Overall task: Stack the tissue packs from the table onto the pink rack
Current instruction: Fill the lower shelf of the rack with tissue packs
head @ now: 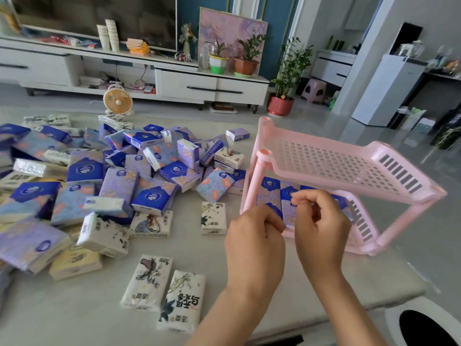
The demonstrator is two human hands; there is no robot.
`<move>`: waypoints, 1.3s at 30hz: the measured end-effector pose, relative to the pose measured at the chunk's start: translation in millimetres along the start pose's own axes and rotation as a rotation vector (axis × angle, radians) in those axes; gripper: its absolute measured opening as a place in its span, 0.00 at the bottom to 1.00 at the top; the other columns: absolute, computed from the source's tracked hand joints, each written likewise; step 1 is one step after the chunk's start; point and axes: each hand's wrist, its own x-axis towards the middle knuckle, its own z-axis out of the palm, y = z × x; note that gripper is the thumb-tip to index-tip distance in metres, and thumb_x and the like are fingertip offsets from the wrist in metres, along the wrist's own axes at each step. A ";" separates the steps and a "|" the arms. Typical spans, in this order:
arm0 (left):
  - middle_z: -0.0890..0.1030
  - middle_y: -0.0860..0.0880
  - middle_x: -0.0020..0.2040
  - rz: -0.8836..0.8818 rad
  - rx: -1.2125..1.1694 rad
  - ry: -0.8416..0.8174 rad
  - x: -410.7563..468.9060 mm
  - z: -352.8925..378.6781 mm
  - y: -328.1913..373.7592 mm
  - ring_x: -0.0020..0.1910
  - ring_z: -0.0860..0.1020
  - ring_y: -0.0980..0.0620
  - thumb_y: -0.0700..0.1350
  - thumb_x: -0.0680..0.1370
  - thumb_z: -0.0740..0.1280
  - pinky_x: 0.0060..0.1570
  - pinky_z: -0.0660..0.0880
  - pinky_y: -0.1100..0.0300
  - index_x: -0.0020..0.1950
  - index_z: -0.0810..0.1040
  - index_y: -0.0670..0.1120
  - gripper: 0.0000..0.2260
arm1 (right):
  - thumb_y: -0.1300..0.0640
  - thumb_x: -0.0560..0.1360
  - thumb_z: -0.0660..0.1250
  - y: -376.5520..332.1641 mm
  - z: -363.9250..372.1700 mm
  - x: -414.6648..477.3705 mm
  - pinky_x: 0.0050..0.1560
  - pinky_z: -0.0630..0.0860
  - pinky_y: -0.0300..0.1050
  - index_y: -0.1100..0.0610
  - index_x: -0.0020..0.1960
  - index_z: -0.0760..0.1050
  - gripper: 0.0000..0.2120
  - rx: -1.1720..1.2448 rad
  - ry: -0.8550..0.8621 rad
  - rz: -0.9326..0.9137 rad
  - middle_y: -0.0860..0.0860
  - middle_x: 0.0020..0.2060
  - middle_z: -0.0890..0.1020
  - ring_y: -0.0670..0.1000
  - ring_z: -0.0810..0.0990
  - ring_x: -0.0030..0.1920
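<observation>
A few tissue packs (269,193) sit on the lower shelf of the pink rack (324,161); a heap waits on the table (224,270). The left hand (254,236) and right hand (321,226) hover curled, empty.

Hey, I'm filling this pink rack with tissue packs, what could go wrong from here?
1. The left hand and right hand crowd the pink rack's lower shelf; a bump might knock the packs lined up there askew.
2. The loose pile on the table is heaped; pulling one pack could send others sliding.
</observation>
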 end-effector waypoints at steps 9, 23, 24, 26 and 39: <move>0.79 0.45 0.42 -0.111 0.076 0.654 34.0 -44.7 -50.2 0.46 0.74 0.42 0.34 0.64 0.56 0.47 0.65 0.59 0.43 0.79 0.41 0.15 | 0.62 0.74 0.60 -34.8 83.7 -31.7 0.45 0.75 0.45 0.56 0.47 0.77 0.07 -0.023 -0.417 0.044 0.50 0.42 0.82 0.49 0.78 0.41; 0.49 0.41 0.76 -0.525 0.661 0.290 58.9 -129.3 -82.1 0.75 0.46 0.42 0.43 0.74 0.64 0.71 0.39 0.43 0.73 0.59 0.45 0.28 | 0.46 0.77 0.56 -65.6 183.3 -42.9 0.67 0.53 0.47 0.53 0.72 0.58 0.26 -0.340 -0.886 -0.227 0.54 0.71 0.59 0.54 0.56 0.71; 0.53 0.41 0.76 -0.543 0.683 0.199 59.9 -135.9 -83.3 0.74 0.51 0.41 0.45 0.74 0.64 0.72 0.46 0.42 0.71 0.63 0.45 0.25 | 0.48 0.76 0.58 -66.7 183.1 -42.2 0.68 0.52 0.48 0.53 0.73 0.57 0.27 -0.379 -0.895 -0.244 0.55 0.72 0.57 0.55 0.55 0.71; 0.59 0.41 0.73 -0.552 0.709 0.086 62.4 -146.5 -83.4 0.70 0.59 0.39 0.48 0.75 0.65 0.68 0.58 0.45 0.68 0.66 0.44 0.23 | 0.47 0.74 0.57 -68.8 184.5 -41.5 0.68 0.51 0.50 0.53 0.73 0.58 0.29 -0.406 -0.883 -0.265 0.56 0.73 0.56 0.56 0.55 0.71; 0.80 0.44 0.50 -0.283 0.501 0.473 52.7 -155.0 -63.1 0.53 0.73 0.41 0.51 0.70 0.67 0.55 0.69 0.52 0.52 0.81 0.48 0.13 | 0.48 0.66 0.74 -70.5 160.9 -21.4 0.59 0.70 0.42 0.48 0.67 0.63 0.34 0.086 -0.799 0.072 0.49 0.58 0.67 0.49 0.70 0.59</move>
